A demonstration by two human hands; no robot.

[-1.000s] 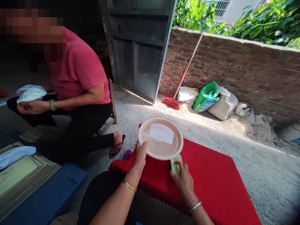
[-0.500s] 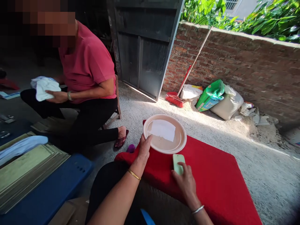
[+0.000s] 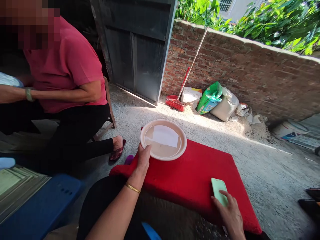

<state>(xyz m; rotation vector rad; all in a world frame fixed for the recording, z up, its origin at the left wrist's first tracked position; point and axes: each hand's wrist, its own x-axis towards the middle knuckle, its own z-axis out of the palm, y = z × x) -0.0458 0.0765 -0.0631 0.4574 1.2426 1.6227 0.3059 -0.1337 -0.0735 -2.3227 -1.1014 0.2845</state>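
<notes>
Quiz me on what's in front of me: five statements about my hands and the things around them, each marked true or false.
1. The left hand holds the edge of the basin. True.
2. The pale green object sits inside the basin. False: the pale green object is outside it, with the right hand on it.
3. The cloth beside the basin is red. True.
4. The gold bangle is on the right wrist. False: the gold bangle is on the left wrist.
5. The broom leans against the brick wall. True.
</notes>
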